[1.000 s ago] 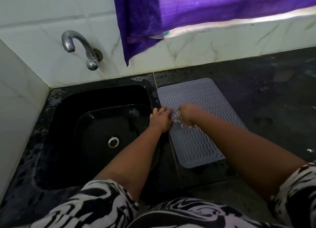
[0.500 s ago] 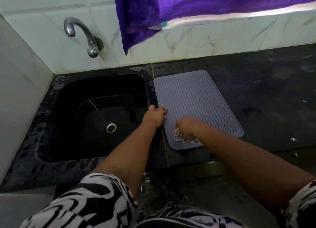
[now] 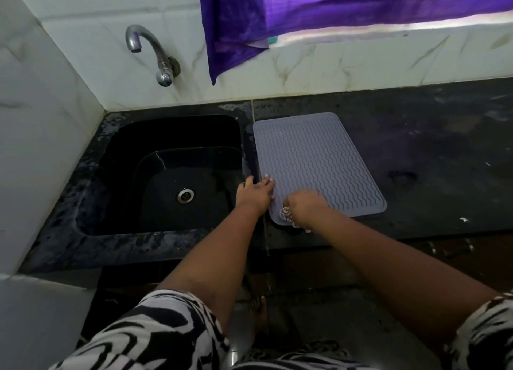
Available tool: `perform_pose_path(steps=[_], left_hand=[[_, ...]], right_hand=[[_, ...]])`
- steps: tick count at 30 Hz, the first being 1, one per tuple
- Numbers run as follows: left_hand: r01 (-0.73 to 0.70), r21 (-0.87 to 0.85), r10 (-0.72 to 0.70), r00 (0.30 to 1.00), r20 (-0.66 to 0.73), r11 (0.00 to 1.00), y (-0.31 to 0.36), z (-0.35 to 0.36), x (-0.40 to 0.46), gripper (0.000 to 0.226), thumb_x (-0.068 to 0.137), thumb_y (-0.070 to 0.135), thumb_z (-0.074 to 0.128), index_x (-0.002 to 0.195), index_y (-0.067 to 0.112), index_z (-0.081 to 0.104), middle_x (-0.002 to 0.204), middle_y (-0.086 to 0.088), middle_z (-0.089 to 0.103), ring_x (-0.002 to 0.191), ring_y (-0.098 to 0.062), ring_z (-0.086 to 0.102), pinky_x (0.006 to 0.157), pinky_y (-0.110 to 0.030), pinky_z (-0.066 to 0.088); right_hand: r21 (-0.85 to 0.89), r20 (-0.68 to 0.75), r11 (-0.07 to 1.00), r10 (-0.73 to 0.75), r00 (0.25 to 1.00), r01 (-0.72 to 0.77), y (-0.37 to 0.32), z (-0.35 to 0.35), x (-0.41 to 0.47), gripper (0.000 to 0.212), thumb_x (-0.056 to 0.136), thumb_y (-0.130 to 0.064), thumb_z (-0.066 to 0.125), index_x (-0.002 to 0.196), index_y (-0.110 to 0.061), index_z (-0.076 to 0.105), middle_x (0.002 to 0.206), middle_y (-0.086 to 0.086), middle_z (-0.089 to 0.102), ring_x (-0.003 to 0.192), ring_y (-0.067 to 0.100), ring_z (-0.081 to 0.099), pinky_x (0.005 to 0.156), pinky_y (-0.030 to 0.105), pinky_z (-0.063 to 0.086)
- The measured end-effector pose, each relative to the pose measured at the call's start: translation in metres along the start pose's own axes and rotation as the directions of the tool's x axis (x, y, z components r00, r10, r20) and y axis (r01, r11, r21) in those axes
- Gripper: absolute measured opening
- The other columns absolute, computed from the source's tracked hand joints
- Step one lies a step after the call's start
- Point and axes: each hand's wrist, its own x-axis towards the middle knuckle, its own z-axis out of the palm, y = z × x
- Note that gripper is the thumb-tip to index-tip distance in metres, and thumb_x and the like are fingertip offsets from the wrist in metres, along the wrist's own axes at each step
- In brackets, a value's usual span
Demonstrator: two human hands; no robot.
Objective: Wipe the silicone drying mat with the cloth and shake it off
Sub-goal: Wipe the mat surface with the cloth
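A grey silicone drying mat with wavy ridges lies flat on the dark counter, just right of the sink. My right hand is closed on a small patterned cloth and presses it onto the mat's near left corner. Most of the cloth is hidden under that hand. My left hand rests flat with fingers spread on the mat's left edge, holding it against the counter.
A black sink with a metal drain sits to the left, a chrome tap on the tiled wall above it. A purple curtain hangs over the counter's back. Dark countertop extends right of the mat.
My right hand has dragged the cloth from the mat's middle down to its near left corner. The left hand has stayed on the mat's left edge.
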Motion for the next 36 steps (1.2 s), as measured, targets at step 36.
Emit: perform_pose_path(steps=[36], left_hand=[[-0.086,-0.133,0.068,0.988,-0.137,0.987,-0.035,-0.080,0.143,0.045,0.096,0.023,0.042,0.140,0.011,0.041,0.149,-0.010,0.040,0.132,-0.031,0.038,0.106,-0.041,0.037]], right_hand=[[0.618,-0.165,0.782,0.228,0.960,-0.079,0.060,-0.126,0.163,0.038,0.090,-0.030,0.066,0.126,-0.020,0.061,0.119,0.010,0.066,0.097,0.029,0.066,0.077,0.037,0.059]])
